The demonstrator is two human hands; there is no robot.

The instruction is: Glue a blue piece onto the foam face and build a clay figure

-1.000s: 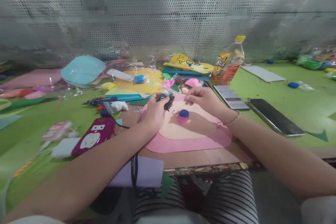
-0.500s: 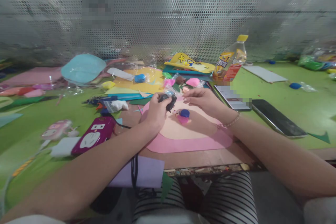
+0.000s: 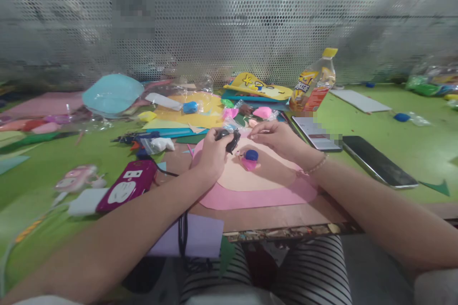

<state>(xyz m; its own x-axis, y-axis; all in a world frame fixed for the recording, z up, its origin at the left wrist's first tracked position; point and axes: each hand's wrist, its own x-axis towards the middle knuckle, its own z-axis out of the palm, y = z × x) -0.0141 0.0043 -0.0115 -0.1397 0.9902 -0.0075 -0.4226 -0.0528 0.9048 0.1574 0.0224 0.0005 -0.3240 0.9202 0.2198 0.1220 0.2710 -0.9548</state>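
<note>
My left hand (image 3: 214, 150) is closed around a lump of black modelling clay (image 3: 233, 142) in a clear plastic wrapper. Just to its right, my right hand (image 3: 277, 139) hovers with thumb and forefinger pinched together; whatever is between the tips is too small to make out. Below both hands lies a cream paper oval (image 3: 275, 176) on a larger pink paper shape (image 3: 257, 198). A small clay figure with a dark blue ball (image 3: 252, 155) and a pink piece (image 3: 249, 165) rests on the cream paper.
Two phones, one lit (image 3: 315, 132) and one dark (image 3: 379, 159), lie at right, near a leaning bottle (image 3: 315, 83). Wrapped clay lumps (image 3: 263, 113) and a yellow paper cutout (image 3: 255, 86) sit behind. A purple power bank (image 3: 127, 186) with cables lies left.
Almost nothing differs. Both hands hold nearly the same position, the left on the black clay and the right pinched beside it.
</note>
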